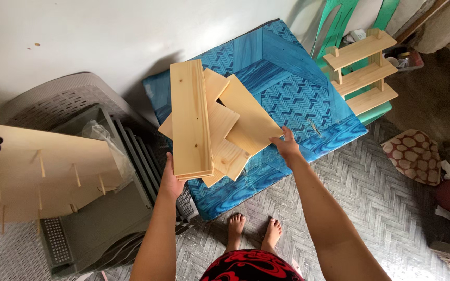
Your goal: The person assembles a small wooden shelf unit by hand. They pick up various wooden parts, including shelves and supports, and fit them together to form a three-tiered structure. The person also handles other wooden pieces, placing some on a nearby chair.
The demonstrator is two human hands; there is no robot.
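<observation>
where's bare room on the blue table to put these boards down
The blue table is bare on its far and right parts, between the wall and the small wooden shelf. Its near-left is crowded: fanned wooden boards, held by the left hand and right hand.

This place looks like a room in a home. The floor (371, 182) has grey herringbone tiles and the person stands on it barefoot. A patterned cushion (415, 156) lies on the floor, a green plastic chair (339, 21) stands by the plain wall (105, 31), and a low table has a blue patterned cover (298, 78).
</observation>
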